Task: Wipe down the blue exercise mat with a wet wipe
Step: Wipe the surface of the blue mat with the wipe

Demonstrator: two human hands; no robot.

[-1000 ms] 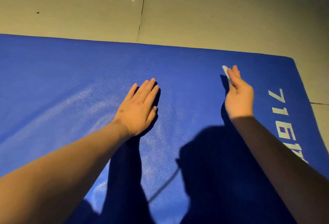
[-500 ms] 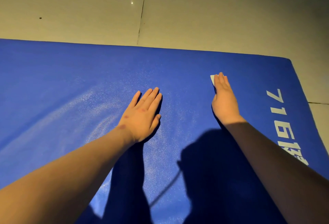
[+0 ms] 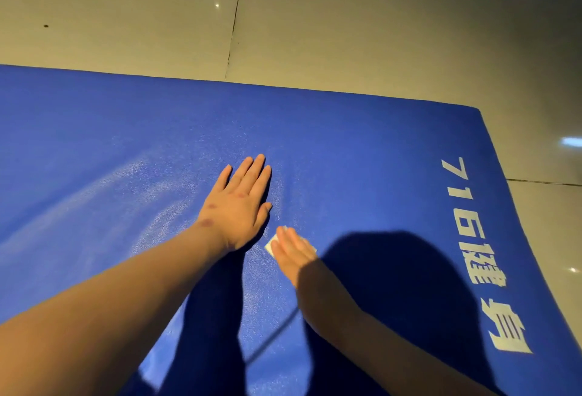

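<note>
Mat [image 3: 346, 150] runs out of view leftward; left hand [image 3: 239, 206] lies flat on it, fingers straight. Right hand [image 3: 293, 254], fingers straight, presses the wipe [image 3: 270, 246], mostly hidden beneath.

Your left forearm [image 3: 110, 295] and right forearm [image 3: 362, 332] are bare. Your left hand [image 3: 241, 206] carries three small dark round spots [image 3: 207, 222], running from the knuckles toward 7 o'clock.

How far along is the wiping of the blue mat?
Done: damp shiny streaks mark the mat left of the flat left hand. In hand: the right hand presses the wet wipe onto the mat beside it. Left: the area near the white lettering looks dry and unstreaked.
</note>
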